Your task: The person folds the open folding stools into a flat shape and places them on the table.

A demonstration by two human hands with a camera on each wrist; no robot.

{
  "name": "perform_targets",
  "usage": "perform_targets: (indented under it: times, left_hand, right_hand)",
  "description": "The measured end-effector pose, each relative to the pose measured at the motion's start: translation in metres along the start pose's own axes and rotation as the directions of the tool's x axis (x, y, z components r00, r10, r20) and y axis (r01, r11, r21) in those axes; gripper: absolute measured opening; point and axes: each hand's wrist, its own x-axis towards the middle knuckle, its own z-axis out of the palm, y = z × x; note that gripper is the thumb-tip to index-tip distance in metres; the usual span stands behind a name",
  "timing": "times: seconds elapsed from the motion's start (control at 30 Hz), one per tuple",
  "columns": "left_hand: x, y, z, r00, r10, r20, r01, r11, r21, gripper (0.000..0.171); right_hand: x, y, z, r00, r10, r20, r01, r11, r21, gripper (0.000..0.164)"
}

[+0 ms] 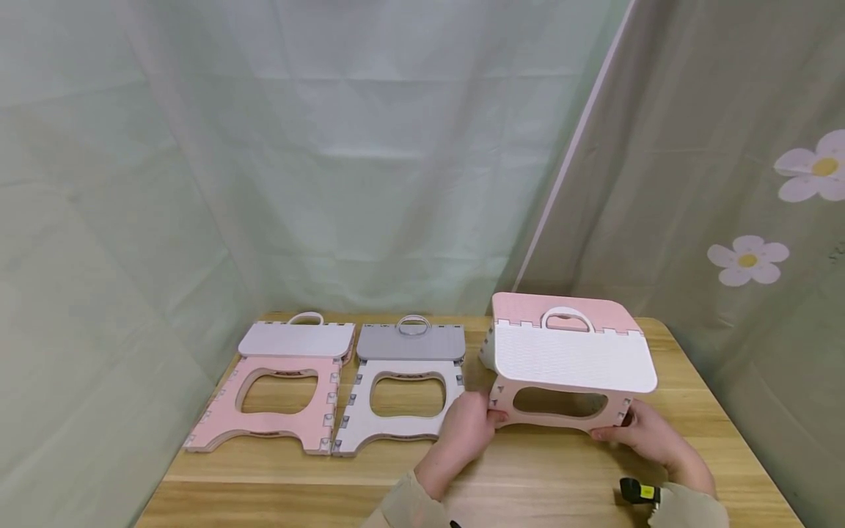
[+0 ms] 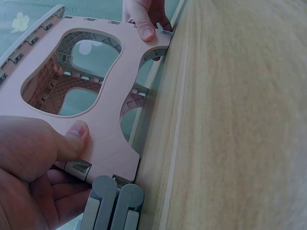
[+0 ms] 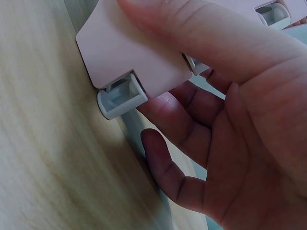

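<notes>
A pink-and-white folding stool (image 1: 574,359) stands opened out at the right of the table, its top half pink and half white with a white carry handle (image 1: 568,314). My left hand (image 1: 467,425) grips the left leg of its pink front panel, thumb on the face and fingers behind, as the left wrist view shows. On the opposite leg, my right hand (image 1: 650,436) pinches the pink panel (image 3: 129,52) between thumb and fingers; its lower fingers curl loosely below the edge. In the left wrist view the panel's feet are close to the wooden table.
A folded pink stool with a white top (image 1: 267,418) lies at the left of the wooden table (image 1: 528,484). Beside it, near my left hand, lies a folded white stool with a grey top (image 1: 396,425). Curtains (image 1: 396,183) hang behind and at both sides.
</notes>
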Motion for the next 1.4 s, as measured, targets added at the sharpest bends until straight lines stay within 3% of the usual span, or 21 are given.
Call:
perform_targets:
  times: [0.7, 1.4]
  left_hand:
    - [0.0008, -0.0008, 0.0015, 1.000, -0.008, 0.001, 0.007, 1.000, 0.014, 0.023]
    - [0.0007, -0.0023, 0.0027, 1.000, 0.012, -0.014, -0.012, 1.000, 0.010, 0.023]
  right_hand:
    - [-0.0021, -0.0051, 0.0001, 0.999, 0.042, 0.002, -0.042, 0.999, 0.007, 0.059]
    - [-0.0014, -0.0018, 0.0010, 1.000, 0.021, 0.015, -0.021, 0.999, 0.025, 0.055]
